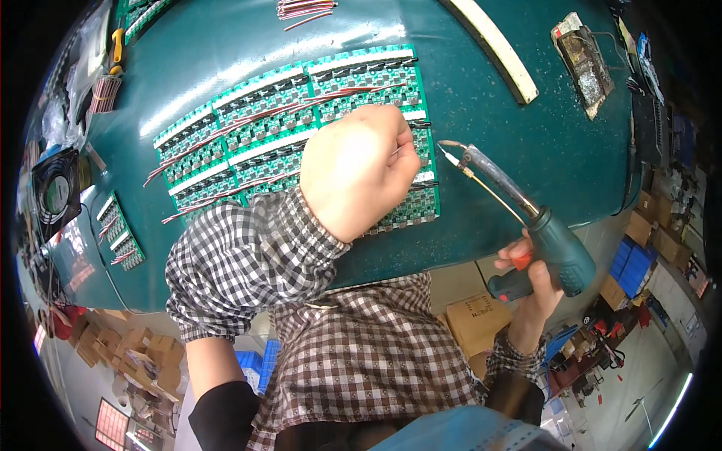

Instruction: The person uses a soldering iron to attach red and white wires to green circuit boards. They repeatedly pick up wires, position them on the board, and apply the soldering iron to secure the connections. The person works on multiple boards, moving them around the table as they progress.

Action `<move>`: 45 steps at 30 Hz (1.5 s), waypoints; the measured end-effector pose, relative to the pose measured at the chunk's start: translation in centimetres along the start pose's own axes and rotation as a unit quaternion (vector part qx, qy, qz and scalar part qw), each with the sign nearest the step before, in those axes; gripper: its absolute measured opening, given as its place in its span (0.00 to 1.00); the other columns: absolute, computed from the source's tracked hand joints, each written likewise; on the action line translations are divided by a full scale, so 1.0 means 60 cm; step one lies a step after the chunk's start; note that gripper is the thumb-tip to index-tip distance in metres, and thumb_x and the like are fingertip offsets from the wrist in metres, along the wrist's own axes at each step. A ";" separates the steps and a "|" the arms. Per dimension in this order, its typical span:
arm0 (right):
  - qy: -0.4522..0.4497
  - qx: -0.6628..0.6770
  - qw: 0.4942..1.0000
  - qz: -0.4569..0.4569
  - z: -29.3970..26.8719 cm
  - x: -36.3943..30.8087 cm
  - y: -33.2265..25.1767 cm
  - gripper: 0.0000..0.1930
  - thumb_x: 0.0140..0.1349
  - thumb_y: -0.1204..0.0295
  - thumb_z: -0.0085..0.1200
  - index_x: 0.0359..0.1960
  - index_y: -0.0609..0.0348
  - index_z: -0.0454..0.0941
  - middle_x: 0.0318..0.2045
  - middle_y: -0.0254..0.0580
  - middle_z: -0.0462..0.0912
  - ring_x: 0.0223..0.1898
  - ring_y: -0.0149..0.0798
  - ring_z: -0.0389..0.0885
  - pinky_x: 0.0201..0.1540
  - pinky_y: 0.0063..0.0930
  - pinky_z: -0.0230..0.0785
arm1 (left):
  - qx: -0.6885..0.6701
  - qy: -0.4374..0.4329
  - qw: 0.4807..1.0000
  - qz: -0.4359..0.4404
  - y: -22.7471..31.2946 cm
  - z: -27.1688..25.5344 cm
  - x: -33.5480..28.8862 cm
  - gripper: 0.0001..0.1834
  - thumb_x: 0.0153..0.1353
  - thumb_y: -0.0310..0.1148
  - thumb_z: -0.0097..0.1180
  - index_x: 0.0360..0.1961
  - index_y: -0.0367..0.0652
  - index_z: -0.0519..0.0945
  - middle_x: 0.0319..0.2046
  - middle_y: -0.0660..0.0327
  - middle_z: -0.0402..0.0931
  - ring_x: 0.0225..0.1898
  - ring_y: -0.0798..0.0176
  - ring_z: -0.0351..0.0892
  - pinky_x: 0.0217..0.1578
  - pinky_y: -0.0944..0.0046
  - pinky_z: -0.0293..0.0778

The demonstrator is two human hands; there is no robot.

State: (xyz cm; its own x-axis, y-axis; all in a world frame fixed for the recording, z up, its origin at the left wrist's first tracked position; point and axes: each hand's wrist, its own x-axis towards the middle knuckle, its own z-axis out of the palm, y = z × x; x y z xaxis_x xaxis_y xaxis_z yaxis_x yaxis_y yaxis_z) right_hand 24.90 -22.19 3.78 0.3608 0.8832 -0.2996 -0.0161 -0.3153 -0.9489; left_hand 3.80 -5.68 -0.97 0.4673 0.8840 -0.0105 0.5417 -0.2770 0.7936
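My left hand [357, 169], in a checked sleeve, is closed in a pinch above a panel of green circuit boards [274, 92]. A thin wire [396, 149] shows between its thumb and forefinger; the fingertips are partly hidden. Red and white wires [248, 120] lie across the boards in rows. My right hand [535, 274] is wrapped around the handle of a green soldering gun [560, 248] with a red trigger. The gun's tip and its thin solder feed tube [492, 194] point left, just off the panel's right edge.
A dirty soldering stand [583, 68] and a long pale curved strip [496, 49] lie at the far right of the green table [511, 120]. Wire bundles [304, 9] are at the back. To the left are a small board panel [119, 233], a black fan [56, 192] and a yellow-handled screwdriver [116, 51].
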 end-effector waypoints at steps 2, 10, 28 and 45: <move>-0.008 0.004 1.000 0.001 0.004 0.000 -0.002 0.30 0.57 0.59 0.57 0.48 0.78 0.68 0.29 0.47 0.77 0.31 0.43 0.79 0.29 0.32 0.78 | -0.002 0.008 1.000 0.002 -0.002 0.002 -0.001 0.02 0.46 0.25 0.55 0.22 0.40 0.74 0.19 0.59 0.71 0.20 0.60 0.72 0.24 0.63 0.69; 0.005 -0.003 1.000 0.010 0.011 -0.003 0.000 0.30 0.56 0.59 0.57 0.48 0.79 0.68 0.27 0.47 0.77 0.30 0.42 0.78 0.31 0.33 0.76 | -0.006 0.006 1.000 0.022 -0.005 0.005 -0.002 0.04 0.47 0.26 0.55 0.23 0.40 0.72 0.20 0.55 0.72 0.22 0.52 0.74 0.24 0.57 0.70; -0.037 -0.007 0.999 -0.002 0.020 -0.006 -0.010 0.15 0.53 0.74 0.60 0.41 0.70 0.75 0.31 0.46 0.80 0.35 0.40 0.79 0.42 0.35 0.73 | 0.024 0.005 0.999 0.030 -0.007 0.005 -0.002 0.05 0.46 0.27 0.55 0.24 0.40 0.71 0.22 0.54 0.73 0.23 0.49 0.76 0.22 0.55 0.72; -0.060 -0.075 0.995 -0.008 0.003 -0.014 0.009 0.31 0.51 0.73 0.64 0.54 0.69 0.62 0.34 0.45 0.80 0.37 0.39 0.80 0.44 0.35 0.73 | 0.029 0.033 0.999 0.020 -0.005 0.011 -0.002 0.05 0.45 0.23 0.56 0.22 0.42 0.72 0.17 0.61 0.69 0.19 0.60 0.71 0.20 0.62 0.67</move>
State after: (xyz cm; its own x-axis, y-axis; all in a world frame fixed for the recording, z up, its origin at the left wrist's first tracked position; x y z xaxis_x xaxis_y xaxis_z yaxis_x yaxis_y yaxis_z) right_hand 24.43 -23.05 3.48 0.2462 0.9209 -0.3023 0.1317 -0.3407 -0.9309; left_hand 4.04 -5.97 -1.59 0.4437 0.8940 0.0622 0.5638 -0.3325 0.7560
